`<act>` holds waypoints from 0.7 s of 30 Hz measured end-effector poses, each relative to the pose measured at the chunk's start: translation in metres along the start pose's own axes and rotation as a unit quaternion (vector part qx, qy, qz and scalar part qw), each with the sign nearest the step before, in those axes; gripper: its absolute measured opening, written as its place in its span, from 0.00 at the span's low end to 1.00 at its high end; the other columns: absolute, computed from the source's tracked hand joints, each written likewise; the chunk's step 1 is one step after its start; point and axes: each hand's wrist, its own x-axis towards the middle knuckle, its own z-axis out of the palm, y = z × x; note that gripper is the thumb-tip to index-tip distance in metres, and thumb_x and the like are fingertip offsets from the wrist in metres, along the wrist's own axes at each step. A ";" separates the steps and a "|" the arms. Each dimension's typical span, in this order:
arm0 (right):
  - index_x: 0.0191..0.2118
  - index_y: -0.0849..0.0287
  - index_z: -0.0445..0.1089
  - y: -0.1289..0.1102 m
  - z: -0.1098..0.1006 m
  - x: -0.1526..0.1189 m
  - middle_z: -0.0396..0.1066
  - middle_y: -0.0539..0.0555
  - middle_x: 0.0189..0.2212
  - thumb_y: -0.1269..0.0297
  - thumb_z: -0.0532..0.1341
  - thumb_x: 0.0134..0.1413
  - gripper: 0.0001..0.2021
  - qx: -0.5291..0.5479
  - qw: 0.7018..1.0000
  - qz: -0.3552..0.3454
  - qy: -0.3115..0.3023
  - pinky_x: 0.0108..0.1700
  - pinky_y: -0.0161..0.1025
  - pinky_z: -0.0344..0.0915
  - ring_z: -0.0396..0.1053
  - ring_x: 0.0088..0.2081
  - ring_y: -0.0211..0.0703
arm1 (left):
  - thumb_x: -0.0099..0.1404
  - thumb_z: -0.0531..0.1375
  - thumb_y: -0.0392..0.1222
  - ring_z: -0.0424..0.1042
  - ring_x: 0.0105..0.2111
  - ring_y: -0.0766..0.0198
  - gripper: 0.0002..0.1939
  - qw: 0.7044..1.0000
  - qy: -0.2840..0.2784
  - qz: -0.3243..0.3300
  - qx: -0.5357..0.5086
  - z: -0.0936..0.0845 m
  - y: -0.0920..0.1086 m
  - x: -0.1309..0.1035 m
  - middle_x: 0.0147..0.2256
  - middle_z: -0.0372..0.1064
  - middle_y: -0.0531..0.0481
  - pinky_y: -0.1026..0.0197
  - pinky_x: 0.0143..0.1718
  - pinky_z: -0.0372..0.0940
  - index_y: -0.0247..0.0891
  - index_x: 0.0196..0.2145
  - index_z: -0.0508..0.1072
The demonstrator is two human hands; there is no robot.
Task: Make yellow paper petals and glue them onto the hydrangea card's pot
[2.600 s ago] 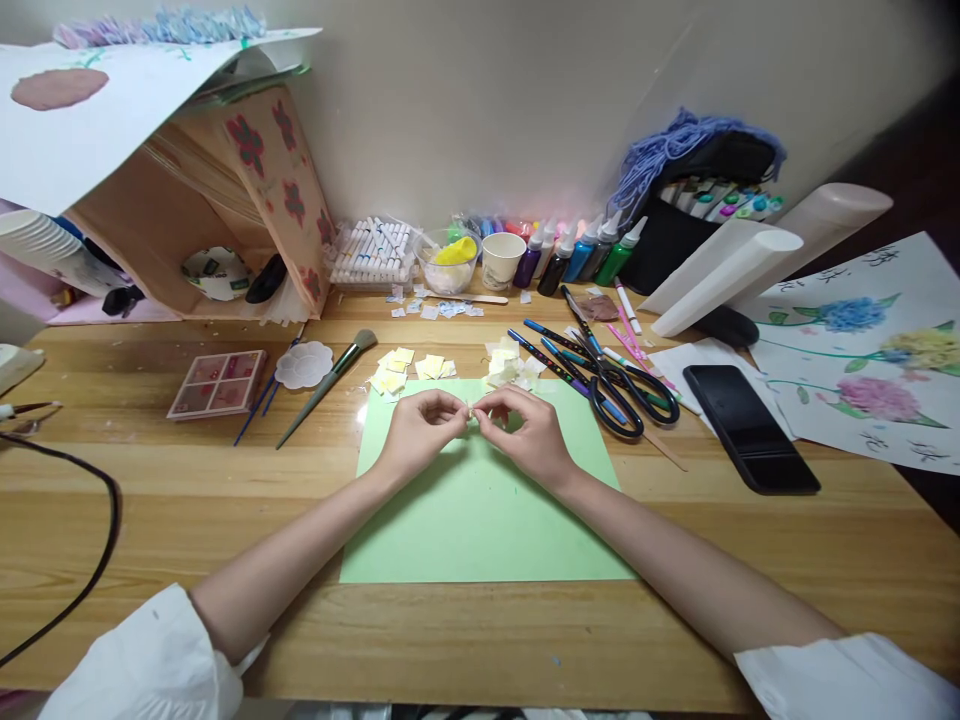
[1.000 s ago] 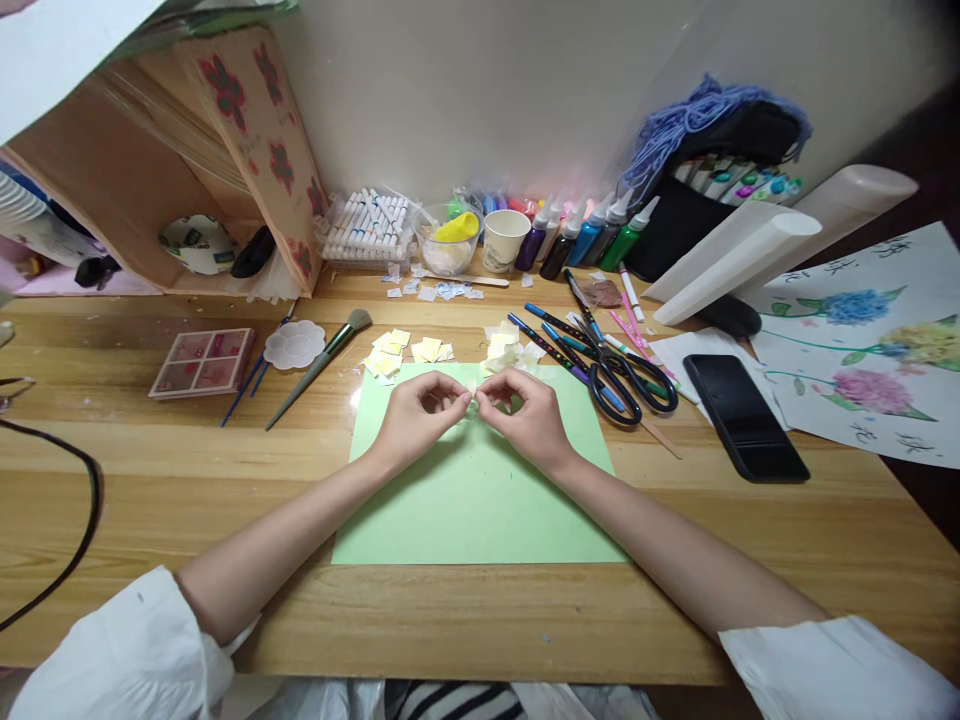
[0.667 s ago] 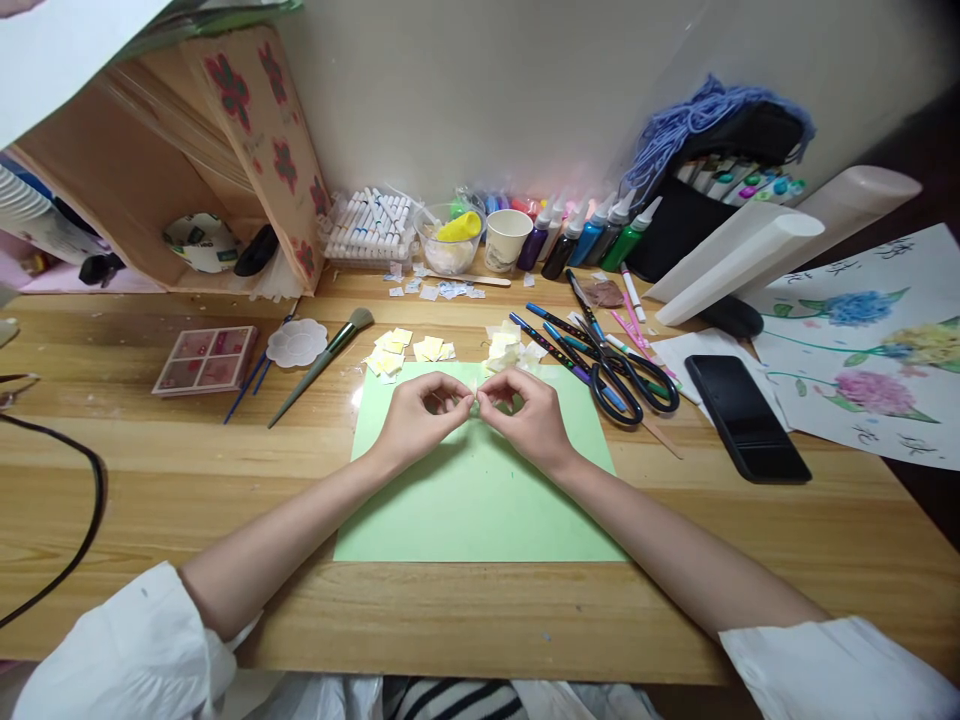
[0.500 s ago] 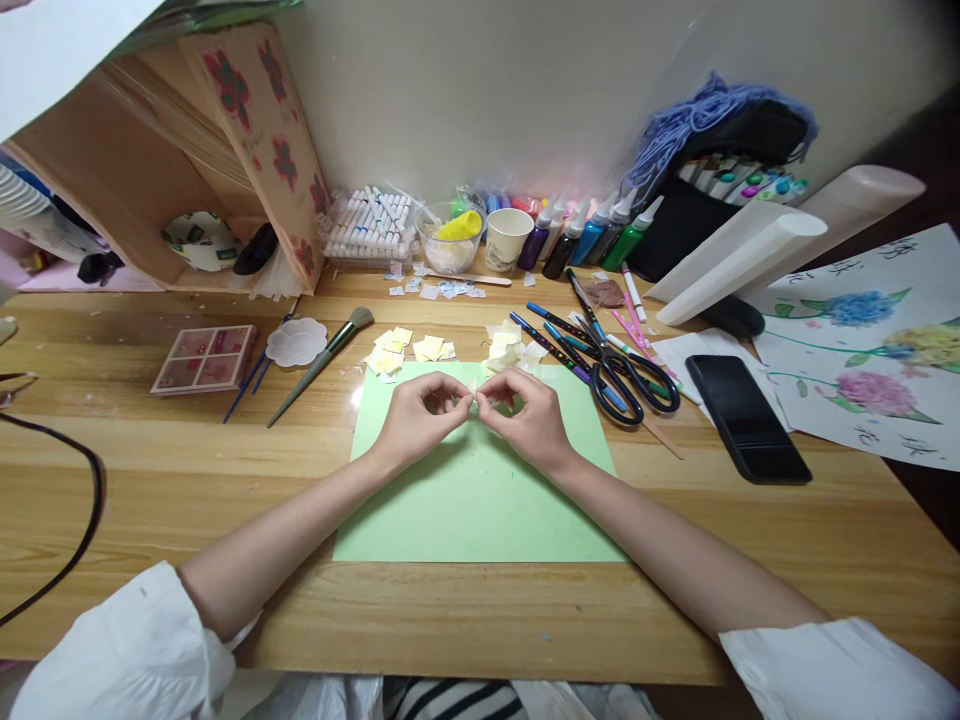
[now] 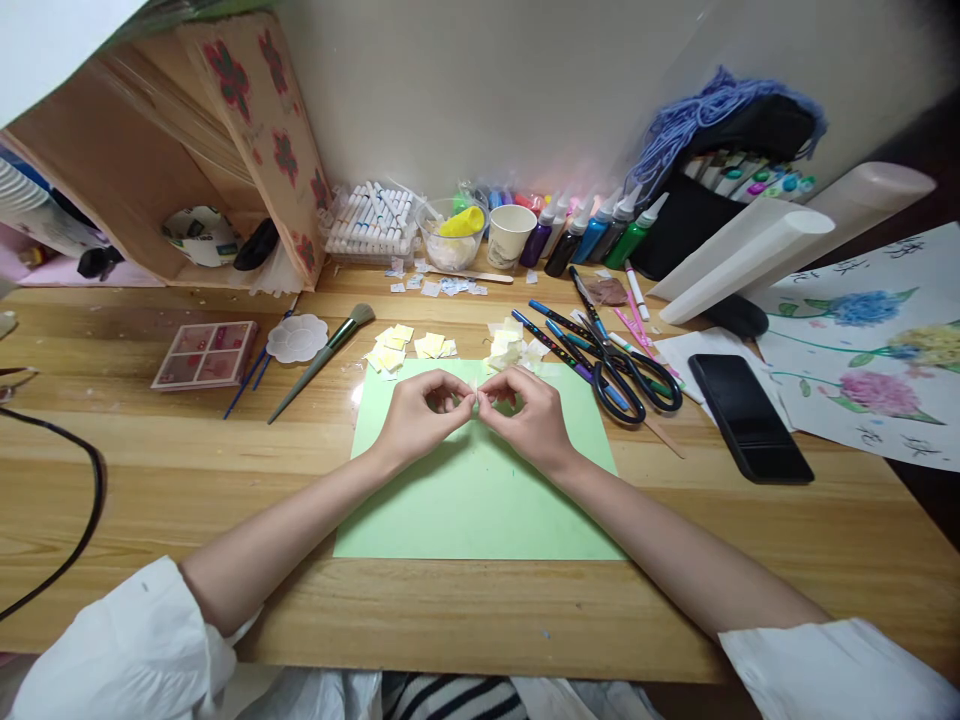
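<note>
Over the upper part of a green sheet of paper (image 5: pixel 480 510), my left hand (image 5: pixel 426 412) and my right hand (image 5: pixel 526 412) meet fingertip to fingertip. Both are closed in a pinch on a small pale piece of paper (image 5: pixel 475 386), mostly hidden by the fingers. Beyond the sheet's far edge lie two little piles of yellow paper squares (image 5: pixel 390 348), and to their right a heap of pale yellowish pieces (image 5: pixel 506 348) is close to my right hand.
Right of the sheet, black-handled scissors (image 5: pixel 619 385) lie over several pens (image 5: pixel 547 340); a phone (image 5: pixel 750 420) is further right. On the left are a brush (image 5: pixel 322 360), a white palette (image 5: pixel 297 338) and a pink box (image 5: pixel 204 355). A paper cup (image 5: pixel 511 236) and paint bottles (image 5: pixel 566 248) stand behind.
The view has shifted very slightly. Both hands keep the same pinch at the same place above the green sheet.
</note>
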 end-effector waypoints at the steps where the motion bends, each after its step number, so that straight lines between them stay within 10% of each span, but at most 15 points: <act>1: 0.26 0.57 0.65 0.000 0.000 0.000 0.64 0.49 0.22 0.71 0.59 0.48 0.04 -0.002 1.000 -0.002 -0.001 0.28 0.36 0.60 0.62 0.26 0.38 | 0.54 0.62 0.44 0.60 0.22 0.71 0.09 1.000 0.001 -0.002 0.000 0.000 0.000 0.000 0.24 0.68 0.51 0.67 0.22 0.56 0.34 0.26 0.72; 21: 0.28 0.57 0.68 0.001 -0.001 0.001 0.64 0.48 0.21 0.72 0.59 0.48 0.04 0.019 1.000 -0.003 -0.010 0.28 0.35 0.60 0.62 0.25 0.37 | 0.55 0.63 0.46 0.63 0.21 0.70 0.11 1.000 0.009 -0.013 -0.011 -0.001 -0.005 0.002 0.23 0.69 0.50 0.67 0.22 0.57 0.33 0.28 0.75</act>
